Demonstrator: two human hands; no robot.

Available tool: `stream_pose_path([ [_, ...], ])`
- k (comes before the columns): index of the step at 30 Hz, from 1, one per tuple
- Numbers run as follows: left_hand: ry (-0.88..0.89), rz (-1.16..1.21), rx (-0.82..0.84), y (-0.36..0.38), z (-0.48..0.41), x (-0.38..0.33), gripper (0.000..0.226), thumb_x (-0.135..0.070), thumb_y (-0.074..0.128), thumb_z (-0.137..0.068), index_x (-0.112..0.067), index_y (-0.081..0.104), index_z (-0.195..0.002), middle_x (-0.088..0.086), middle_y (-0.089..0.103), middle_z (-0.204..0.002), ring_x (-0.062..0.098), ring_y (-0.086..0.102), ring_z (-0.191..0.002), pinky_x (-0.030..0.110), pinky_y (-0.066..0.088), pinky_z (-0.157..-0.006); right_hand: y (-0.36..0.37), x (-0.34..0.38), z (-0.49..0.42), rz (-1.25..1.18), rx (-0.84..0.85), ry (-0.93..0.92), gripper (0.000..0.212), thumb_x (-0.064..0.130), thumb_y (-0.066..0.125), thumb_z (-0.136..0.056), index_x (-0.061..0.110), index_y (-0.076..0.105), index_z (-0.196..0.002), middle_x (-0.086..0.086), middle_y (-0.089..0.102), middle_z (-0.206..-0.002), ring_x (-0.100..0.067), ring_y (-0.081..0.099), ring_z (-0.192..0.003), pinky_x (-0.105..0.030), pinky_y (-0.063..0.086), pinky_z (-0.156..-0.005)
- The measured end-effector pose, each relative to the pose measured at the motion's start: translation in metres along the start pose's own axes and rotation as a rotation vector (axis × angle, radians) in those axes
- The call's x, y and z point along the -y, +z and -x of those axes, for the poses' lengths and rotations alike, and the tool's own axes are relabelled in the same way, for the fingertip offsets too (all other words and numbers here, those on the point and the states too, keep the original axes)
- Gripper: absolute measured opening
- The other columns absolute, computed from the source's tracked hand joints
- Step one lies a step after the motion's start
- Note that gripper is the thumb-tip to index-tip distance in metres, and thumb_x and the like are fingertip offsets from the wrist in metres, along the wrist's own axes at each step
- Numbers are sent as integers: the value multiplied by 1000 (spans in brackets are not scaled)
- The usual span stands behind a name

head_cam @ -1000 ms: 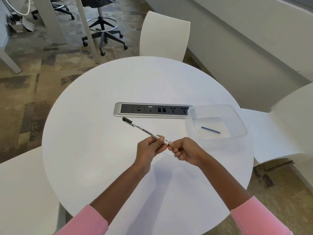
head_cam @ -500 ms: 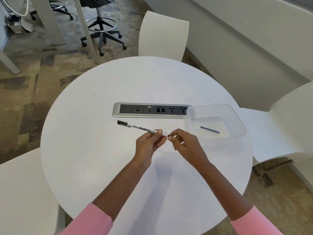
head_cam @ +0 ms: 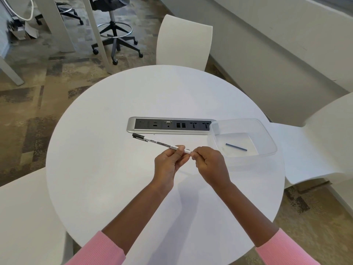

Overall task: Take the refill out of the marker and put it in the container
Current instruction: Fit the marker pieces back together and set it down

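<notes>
- Head view, only one cam: my left hand [head_cam: 172,161] is closed round the marker [head_cam: 160,144] near its rear end, thumb and fingers pinching the white barrel.
- My right hand [head_cam: 209,163] is curled shut, fingertips [head_cam: 193,154] pinched on the marker's very end, just beside my left thumb. Can't tell if I've got the end plug or the refill itself; too small and hidden by the fingers.
- Marker sits above the worktop [head_cam: 107,169], black cap [head_cam: 138,136] pointing far-left, barrel sloping down-right into my hands. Print on it reads "HANDY MARKER".
- Vs 1 s ago: marker was tilted steeper, cap end higher; now it lies flatter and the cap sits nearer the socket strip [head_cam: 170,125]. Vs 0.5 s ago: almost same angle.
- Hands have drifted slightly away from me since 1 s ago and stay close together; the right hand is more rolled over, knuckles up, wrist higher than before.
- Clear container [head_cam: 267,131] stands on the worktop to the right, its near-left corner overlapping the right end of the socket strip. Same spot as before.
- One dark blue refill [head_cam: 236,147] lies flat on the container's floor, slanted, unchanged across frames.
- Pink sleeves [head_cam: 99,249] at bottom edge, both forearms bare.
- White chairs [head_cam: 184,41] round the worktop; office stool [head_cam: 114,29] on the carpet behind.
</notes>
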State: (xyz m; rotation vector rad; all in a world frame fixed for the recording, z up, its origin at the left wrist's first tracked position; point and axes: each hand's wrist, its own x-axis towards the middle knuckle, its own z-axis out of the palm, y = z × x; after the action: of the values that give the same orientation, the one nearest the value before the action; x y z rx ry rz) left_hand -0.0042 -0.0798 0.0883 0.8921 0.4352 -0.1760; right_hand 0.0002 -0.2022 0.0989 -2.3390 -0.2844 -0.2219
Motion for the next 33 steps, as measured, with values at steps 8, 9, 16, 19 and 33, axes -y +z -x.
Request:
stream_pose_path([
  [8, 28, -108, 56, -2, 1, 6, 14, -7, 58, -87, -7, 67, -76, 0, 73, -65, 9, 69, -64, 14, 54, -63, -11, -1, -14, -515, 327, 639, 39, 5, 51, -88, 8, 55, -50, 5, 43, -35, -6, 44, -29, -14, 36, -32],
  [9, 29, -120, 68, -2, 1, 6, 13, -7, 58, -87, -7, 67, -76, -1, 73, -65, 9, 69, -64, 14, 55, -64, -13, -2, -16, -585, 384, 731, 38, 7, 49, -89, 9, 54, -51, 6, 42, -35, -6, 43, -29, -13, 35, -31],
  [16, 77, -170, 90, -1, -2, -2, 9, -6, 60, -86, -6, 66, -79, -2, 71, -65, 10, 68, -64, 16, 55, -66, -16, -1, -14, -940, 481, 896, 38, 20, 41, -95, 11, 54, -61, 7, 45, -38, -6, 45, -34, -13, 37, -32],
  [19, 92, -121, 9, -2, -3, -3, 9, -7, 60, -85, -5, 67, -80, 0, 71, -64, 11, 68, -63, 16, 55, -63, -8, 5, -9, -670, 375, 633, 38, 29, 40, -96, 11, 57, -67, 2, 51, -49, -12, 52, -45, -21, 47, -45],
  [33, 73, -39, -9, 2, -4, -12, 16, -8, 59, -87, -4, 67, -74, 0, 71, -61, 8, 69, -62, 12, 53, -60, -3, 8, -6, 269, 14, -224, 23, 13, 51, -87, -3, 59, -73, -17, 59, -62, -31, 51, -52, -35, 41, -42],
])
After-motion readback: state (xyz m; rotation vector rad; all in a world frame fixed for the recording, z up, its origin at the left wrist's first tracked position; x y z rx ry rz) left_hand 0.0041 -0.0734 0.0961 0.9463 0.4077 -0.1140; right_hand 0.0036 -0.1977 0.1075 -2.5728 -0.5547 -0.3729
